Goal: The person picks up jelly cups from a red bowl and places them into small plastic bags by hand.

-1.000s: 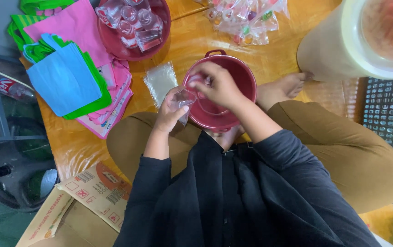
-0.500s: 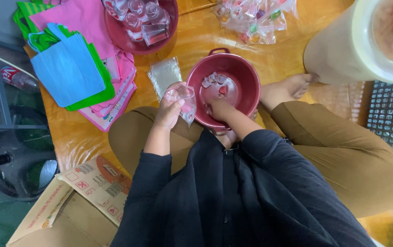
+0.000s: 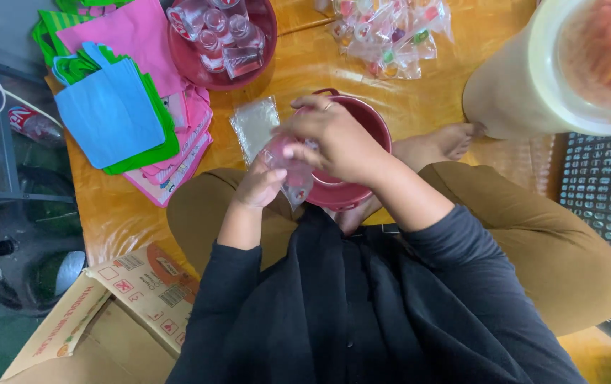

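The right hand (image 3: 337,139) has risen from the maroon bowl (image 3: 376,128); its fingers pinch the mouth of the small clear bag (image 3: 293,174) of pink pieces, gripped by the left hand (image 3: 259,186).

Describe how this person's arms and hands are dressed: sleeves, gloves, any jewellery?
Both arms are covered by long dark charcoal sleeves that end at the forearms. The left hand and right hand are bare, with no gloves. A thin ring shows on one finger of the right hand. No watch or bracelet is visible.
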